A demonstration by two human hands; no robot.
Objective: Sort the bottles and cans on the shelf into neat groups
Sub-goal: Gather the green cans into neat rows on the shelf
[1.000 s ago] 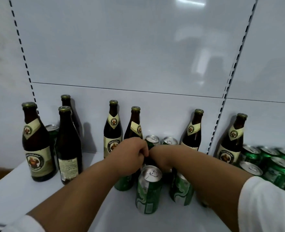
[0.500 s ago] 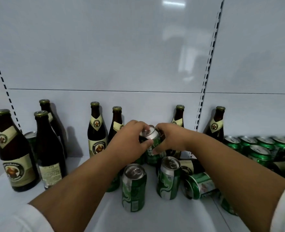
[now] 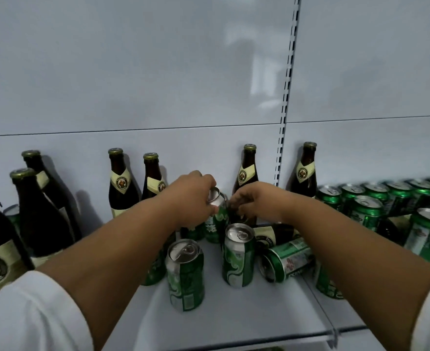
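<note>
My left hand (image 3: 191,196) grips the top of a green can (image 3: 219,214) standing at the back middle of the white shelf (image 3: 234,315). My right hand (image 3: 257,201) hovers just right of that can with curled fingers, in front of a brown bottle (image 3: 248,171); whether it holds anything is hidden. Two green cans (image 3: 186,272) (image 3: 239,254) stand upright in front of my hands. Another green can (image 3: 287,259) lies on its side, beside a fallen brown bottle (image 3: 274,233). Several green cans (image 3: 368,206) are grouped at the right.
Brown bottles stand along the back panel: several at the left (image 3: 39,211), two left of centre (image 3: 121,183) (image 3: 154,178) and one at the right (image 3: 307,171). A slotted upright (image 3: 287,97) divides the back wall. The shelf's front edge (image 3: 259,340) runs below my arms.
The view has swung right, showing more of the can group. My right hand has come off the can that both hands held; my left hand still grips its top.
</note>
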